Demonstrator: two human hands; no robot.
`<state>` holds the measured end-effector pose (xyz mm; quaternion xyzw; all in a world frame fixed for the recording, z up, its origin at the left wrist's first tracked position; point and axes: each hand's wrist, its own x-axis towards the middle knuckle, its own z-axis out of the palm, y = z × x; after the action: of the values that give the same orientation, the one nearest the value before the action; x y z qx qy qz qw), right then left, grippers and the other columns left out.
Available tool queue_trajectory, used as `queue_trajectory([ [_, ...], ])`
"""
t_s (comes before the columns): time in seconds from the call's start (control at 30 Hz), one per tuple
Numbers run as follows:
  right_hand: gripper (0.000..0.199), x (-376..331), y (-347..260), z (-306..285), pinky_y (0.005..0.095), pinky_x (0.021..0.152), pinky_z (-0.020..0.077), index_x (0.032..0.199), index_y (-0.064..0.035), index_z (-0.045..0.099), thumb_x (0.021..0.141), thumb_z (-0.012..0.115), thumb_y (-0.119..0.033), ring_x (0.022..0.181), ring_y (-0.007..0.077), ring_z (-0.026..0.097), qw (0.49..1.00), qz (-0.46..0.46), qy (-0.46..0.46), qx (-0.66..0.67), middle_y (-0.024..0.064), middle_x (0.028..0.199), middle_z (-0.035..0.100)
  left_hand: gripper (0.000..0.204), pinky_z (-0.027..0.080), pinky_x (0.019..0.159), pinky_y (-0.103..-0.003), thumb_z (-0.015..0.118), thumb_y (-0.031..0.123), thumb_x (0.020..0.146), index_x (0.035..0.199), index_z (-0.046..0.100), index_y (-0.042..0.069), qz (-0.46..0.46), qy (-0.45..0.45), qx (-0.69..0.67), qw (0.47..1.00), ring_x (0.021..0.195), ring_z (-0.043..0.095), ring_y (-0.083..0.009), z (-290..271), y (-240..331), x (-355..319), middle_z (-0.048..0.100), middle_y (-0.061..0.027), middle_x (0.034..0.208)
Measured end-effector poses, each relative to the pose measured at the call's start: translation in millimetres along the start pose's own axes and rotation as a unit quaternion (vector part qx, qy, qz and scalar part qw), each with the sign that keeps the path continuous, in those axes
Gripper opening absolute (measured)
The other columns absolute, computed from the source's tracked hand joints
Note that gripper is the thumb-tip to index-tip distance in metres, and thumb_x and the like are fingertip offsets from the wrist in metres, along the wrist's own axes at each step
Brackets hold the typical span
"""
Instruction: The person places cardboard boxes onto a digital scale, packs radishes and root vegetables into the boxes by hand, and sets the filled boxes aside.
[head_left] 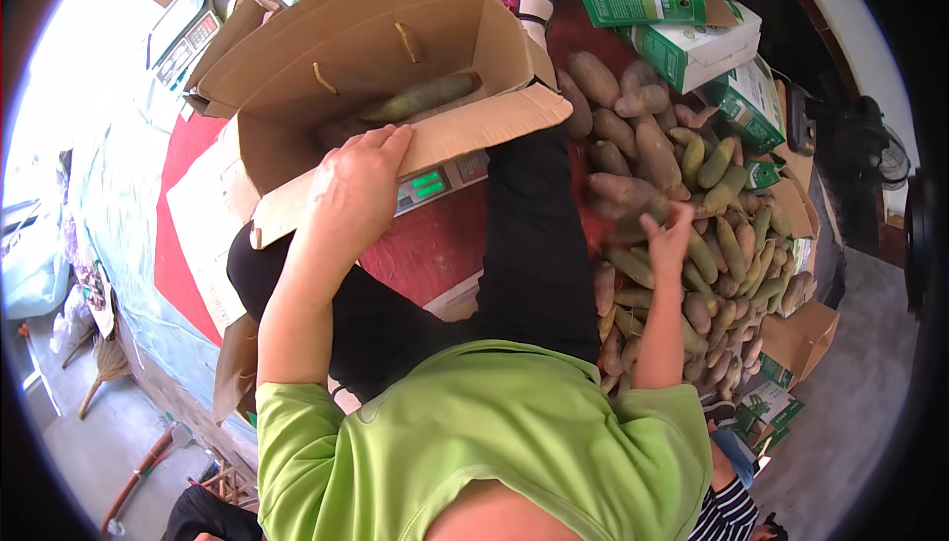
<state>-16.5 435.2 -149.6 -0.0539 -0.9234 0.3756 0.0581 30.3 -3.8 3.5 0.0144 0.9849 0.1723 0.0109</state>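
Fingers of my left hand (pixel 354 188) curl over the front flap of the cardboard box (pixel 376 57), gripping it steady on the scale (pixel 435 183), while my right hand (pixel 668 237) reaches loose and empty-fingered into the pile of tubers (pixel 692 245) at my right. One long tuber (pixel 420 98) lies in the box already. Best, I'd say, to keep that flap pinned flat and pick a firm one.

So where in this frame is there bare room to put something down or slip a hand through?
Most of the cardboard box floor is bare, with only a few tubers along its near side. A red strip lies free between the scale and the person's dark trousers. The heap of tubers under the right hand is packed tight. The left hand covers the box flap.
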Motion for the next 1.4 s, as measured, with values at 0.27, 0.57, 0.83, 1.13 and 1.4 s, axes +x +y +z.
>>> queue_trajectory([
  [0.27,0.056,78.9,-224.0,-39.5,0.0350,0.093,0.0464,0.118,0.0030,0.041,0.074,0.076,0.005,0.106,0.0211,0.055,0.921,-0.230,0.109,0.294,0.0141,0.116,0.053,0.033,0.051,0.081,-0.039,0.057,0.005,0.077,0.109,0.056,-0.003,0.017,0.024,0.159,0.987,0.097,0.063,-0.0287,8.6,14.8,0.3,0.063,-0.0185,0.107],
  [0.57,0.054,70.9,-336.4,63.8,0.0294,0.082,0.0512,0.126,-0.0036,0.045,0.078,0.070,0.003,0.092,0.0156,0.061,0.826,-0.273,-0.119,0.479,0.0085,0.105,0.061,0.036,0.049,0.087,-0.040,0.051,0.003,0.081,0.117,0.055,-0.001,0.001,-0.015,0.129,0.992,0.105,0.060,-0.0312,7.1,12.3,0.9,0.062,-0.0178,0.114],
  [0.83,0.025,84.7,-285.7,68.9,0.0263,0.079,0.0491,0.108,0.0011,0.062,0.085,0.067,-0.007,0.091,0.0143,0.059,0.912,-0.222,-0.168,0.301,0.0065,0.098,0.063,0.029,0.052,0.080,-0.040,0.049,0.006,0.084,0.111,0.058,0.001,0.015,0.022,0.130,0.991,0.094,0.064,-0.0305,8.2,6.1,1.4,0.065,-0.0155,0.105],
  [1.13,0.022,76.4,-62.1,18.9,0.0292,0.078,0.0505,0.104,-0.0037,0.066,0.083,0.066,-0.011,0.086,0.0162,0.064,0.980,-0.011,-0.148,0.129,0.0085,0.093,0.069,0.041,0.049,0.088,-0.040,0.050,0.000,0.082,0.121,0.059,0.007,-0.016,0.006,0.105,0.994,0.104,0.060,-0.0328,4.8,11.8,4.9,0.062,-0.0129,0.116],
  [1.4,0.032,-29.1,109.1,-25.6,0.0392,0.086,0.0486,0.109,-0.0055,0.064,0.080,0.067,-0.019,0.100,0.0328,0.062,0.962,0.161,-0.187,-0.121,0.0164,0.103,0.067,0.044,0.047,0.090,-0.041,0.050,-0.001,0.085,0.128,0.055,0.011,-0.019,-0.006,0.094,0.995,0.107,0.059,-0.0339,6.6,15.5,7.2,0.059,-0.0133,0.121],
])
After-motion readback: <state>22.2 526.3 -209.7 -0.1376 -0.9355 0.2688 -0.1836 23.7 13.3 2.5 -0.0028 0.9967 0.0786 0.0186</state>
